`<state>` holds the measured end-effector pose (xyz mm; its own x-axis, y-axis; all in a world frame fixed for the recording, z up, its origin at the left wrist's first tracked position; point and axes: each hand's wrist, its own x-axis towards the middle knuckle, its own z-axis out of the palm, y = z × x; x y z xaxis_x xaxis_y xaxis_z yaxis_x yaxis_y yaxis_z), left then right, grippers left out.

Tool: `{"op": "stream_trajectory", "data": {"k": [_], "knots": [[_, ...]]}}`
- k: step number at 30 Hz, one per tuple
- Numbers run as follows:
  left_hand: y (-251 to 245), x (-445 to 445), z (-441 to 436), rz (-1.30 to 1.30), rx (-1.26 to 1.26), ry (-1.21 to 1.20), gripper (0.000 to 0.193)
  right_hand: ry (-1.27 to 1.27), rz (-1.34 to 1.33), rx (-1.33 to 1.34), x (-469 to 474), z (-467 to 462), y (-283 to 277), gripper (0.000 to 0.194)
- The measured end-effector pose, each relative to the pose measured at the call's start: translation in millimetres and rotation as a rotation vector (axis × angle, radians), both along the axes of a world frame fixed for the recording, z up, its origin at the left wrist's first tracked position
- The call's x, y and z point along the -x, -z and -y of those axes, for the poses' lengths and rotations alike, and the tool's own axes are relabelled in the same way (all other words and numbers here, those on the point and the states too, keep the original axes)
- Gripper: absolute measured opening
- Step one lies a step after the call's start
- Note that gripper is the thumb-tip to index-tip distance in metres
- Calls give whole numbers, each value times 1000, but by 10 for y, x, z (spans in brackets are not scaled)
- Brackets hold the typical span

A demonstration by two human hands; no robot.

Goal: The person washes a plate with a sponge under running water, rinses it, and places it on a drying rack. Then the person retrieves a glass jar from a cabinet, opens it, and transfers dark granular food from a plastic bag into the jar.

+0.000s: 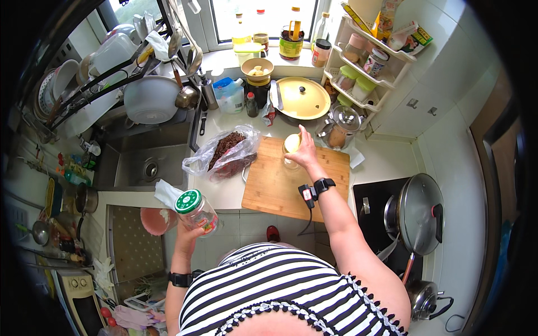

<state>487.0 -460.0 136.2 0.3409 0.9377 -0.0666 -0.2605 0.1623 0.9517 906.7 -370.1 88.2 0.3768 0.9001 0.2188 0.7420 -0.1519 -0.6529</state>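
My left hand point(187, 240) holds a clear glass jar point(207, 216) with a green screw lid, tilted, in front of the counter's edge. A printed label wraps the lower part of this jar. Over the wooden cutting board point(269, 185), my right hand point(307, 150) has its thumb and fingers around a smaller glass jar point(291, 145) with a pale yellowish top. Whether that jar rests on the board or is lifted, I cannot tell. Left of the board lies an open clear plastic bag point(197, 161) of dark reddish-brown, crumbly-looking food point(227, 148).
A steel sink point(126, 161) is on the left, below a dish rack point(94, 98). An induction cooktop point(370, 210) with a glass-lidded pan point(420, 214) stands at right. Behind the board are a yellow-lidded pot point(304, 103), a glass pitcher point(340, 128) and a bowl point(257, 67).
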Motion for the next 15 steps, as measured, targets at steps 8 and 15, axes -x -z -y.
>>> {"op": "stream_trajectory", "data": {"k": [8,15], "knots": [[159,-173,-398,4,100,107,81,-113,38,19,-294,-210,3,118],[169,-380,-899,-250,56,413,86,155,-188,57,-386,425,-186,77]]}}
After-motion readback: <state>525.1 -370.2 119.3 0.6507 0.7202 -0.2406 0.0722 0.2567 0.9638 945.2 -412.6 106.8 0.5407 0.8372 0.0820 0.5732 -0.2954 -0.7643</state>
